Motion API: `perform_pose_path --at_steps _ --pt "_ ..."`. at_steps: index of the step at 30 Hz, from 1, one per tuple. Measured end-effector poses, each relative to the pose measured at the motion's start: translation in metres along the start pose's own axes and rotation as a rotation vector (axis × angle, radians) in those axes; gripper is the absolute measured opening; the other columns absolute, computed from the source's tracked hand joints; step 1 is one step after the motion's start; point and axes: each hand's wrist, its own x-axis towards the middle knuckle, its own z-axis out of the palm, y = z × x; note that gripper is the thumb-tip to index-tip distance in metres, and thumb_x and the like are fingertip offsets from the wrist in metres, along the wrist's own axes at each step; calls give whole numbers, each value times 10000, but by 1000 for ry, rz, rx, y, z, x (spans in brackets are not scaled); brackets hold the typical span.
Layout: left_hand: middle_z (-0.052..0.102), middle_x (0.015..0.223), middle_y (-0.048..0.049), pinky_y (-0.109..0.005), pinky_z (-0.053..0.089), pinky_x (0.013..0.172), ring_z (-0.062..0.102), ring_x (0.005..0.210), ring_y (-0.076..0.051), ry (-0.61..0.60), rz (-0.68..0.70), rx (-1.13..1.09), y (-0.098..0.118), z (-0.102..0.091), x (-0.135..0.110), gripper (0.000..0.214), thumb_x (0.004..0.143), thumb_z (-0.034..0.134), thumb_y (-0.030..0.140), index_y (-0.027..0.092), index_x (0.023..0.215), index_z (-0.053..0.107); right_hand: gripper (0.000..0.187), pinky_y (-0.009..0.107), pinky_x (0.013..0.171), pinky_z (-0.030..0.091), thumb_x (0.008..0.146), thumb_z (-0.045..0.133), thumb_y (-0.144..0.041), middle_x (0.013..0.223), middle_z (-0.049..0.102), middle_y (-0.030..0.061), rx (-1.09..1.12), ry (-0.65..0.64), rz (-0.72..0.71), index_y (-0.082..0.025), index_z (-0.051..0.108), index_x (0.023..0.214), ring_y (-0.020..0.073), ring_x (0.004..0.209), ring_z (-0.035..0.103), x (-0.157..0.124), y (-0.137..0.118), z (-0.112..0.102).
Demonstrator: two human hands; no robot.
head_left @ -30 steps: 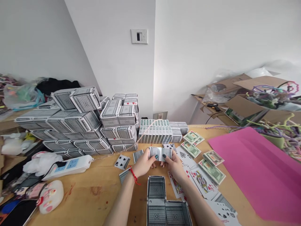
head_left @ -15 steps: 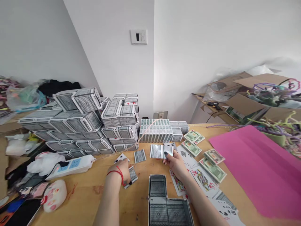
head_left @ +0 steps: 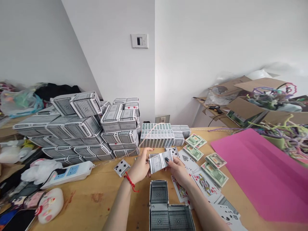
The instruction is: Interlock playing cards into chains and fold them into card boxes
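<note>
Two face-down playing cards (head_left: 157,163), side by side like a strip, are held above the table. My right hand (head_left: 177,168) pinches their right end, thumb on top. At their left end is my left hand (head_left: 141,165), red string on its wrist, its fingers closed around the edge and partly hidden behind the cards. Just below stands an L-shaped set of open boxes made of cards (head_left: 158,207). A face-up spade card (head_left: 122,167) lies left of my left hand. Under and beside my right forearm are loose face-up cards (head_left: 204,184).
Stacked card-built blocks (head_left: 81,125) rise at the back left. A row of card packs (head_left: 157,134) stands by the wall. Green card packs (head_left: 214,173) and a pink sheet (head_left: 260,173) lie right. A power strip (head_left: 69,173) and white plush toy (head_left: 51,205) are left.
My left hand has moved right and up from the table to the cards in my right hand. The face-down card beneath it is gone from that spot. The held cards are tilted more.
</note>
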Motion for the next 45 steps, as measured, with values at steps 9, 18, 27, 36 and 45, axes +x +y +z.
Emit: perform_pose_path --at_steps 9,18,27,36,45 --pt "684 803 -72 -319 551 587 652 723 -209 -150 -27 -385 8 5 1 480 756 486 551 143 965 629 278 243 561 406 701 647 -439 667 587 6 -137 31 -35 -172 588 748 125 580 512 1 -5 2" --pt "685 931 -70 -301 544 666 634 846 -212 43 -44 -313 2 9 8 280 671 646 282 137 911 653 286 324 609 440 757 524 -464 854 659 72 -887 412 -136 -215 614 865 221 721 592 -2 -55 -45" --pt "675 809 -35 -276 446 702 593 751 -181 196 100 -42 -7 3 12 195 667 611 312 159 773 669 315 303 603 387 683 595 -288 942 646 116 -1765 422 265 -213 584 988 290 932 571 -10 -63 -55" --pt "686 852 -59 -284 452 713 607 794 -193 15 55 -166 -14 10 15 271 634 656 290 132 853 663 258 317 567 391 751 523 -386 989 580 151 -1715 473 350 -165 546 883 283 853 600 -8 -54 -53" --pt "678 838 -54 -295 467 666 613 776 -200 14 -23 -219 -30 17 22 238 688 612 329 144 837 626 223 241 469 307 634 621 -355 633 597 40 -1538 518 277 -196 468 602 189 584 557 -6 -53 -75"
